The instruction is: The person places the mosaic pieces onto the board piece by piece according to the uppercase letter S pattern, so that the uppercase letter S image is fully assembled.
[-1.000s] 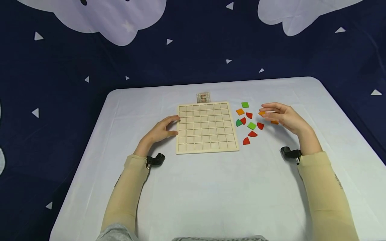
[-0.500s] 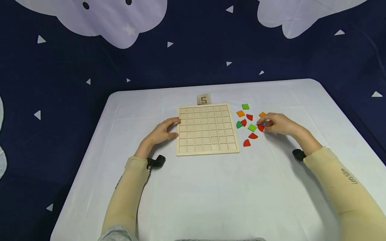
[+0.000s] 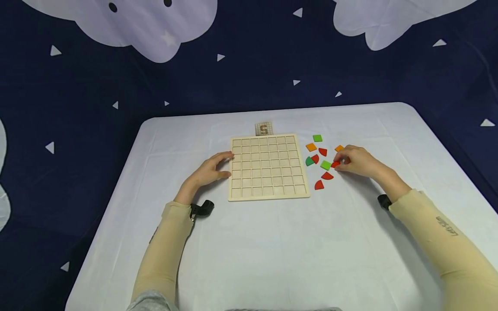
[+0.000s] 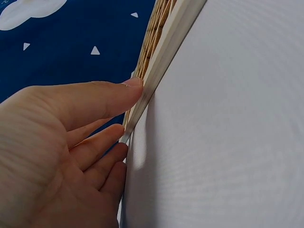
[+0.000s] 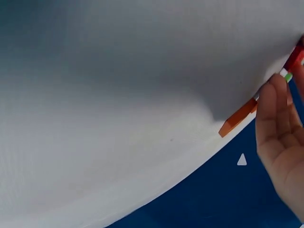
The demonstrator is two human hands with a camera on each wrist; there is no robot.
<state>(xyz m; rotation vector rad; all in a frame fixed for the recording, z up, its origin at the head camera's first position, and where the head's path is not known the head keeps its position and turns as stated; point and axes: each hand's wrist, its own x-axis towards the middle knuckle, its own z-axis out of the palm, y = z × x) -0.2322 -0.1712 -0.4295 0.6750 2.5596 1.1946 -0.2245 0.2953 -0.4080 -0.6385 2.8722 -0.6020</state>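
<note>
My left hand [image 3: 209, 170] rests at the left edge of a square wooden grid board [image 3: 268, 166]. In the left wrist view, its thumb [image 4: 114, 97] lies against the board's side [image 4: 159, 59], the other fingers extended loosely beyond. Over on the right, my right hand [image 3: 358, 160] pinches a red quarter-circle tile [image 3: 335, 164] between thumb and fingertips, low over the table. That red tile [image 5: 294, 54] shows at the edge of the right wrist view, partly covered by the fingers. An orange tile [image 5: 237, 118] lies beside the hand.
Between board and right hand lie loose tiles: a light green one [image 3: 325, 165], a dark green one [image 3: 309, 161], an orange one [image 3: 311, 147] and several red ones, including a quarter-circle [image 3: 319, 185]. A small card with an S pattern [image 3: 263, 128] lies behind the board.
My right hand has come down and nearer to me, from above the orange tiles to the red quarter-circle tile, and its fingers have closed on it. My left hand stays at the board.
</note>
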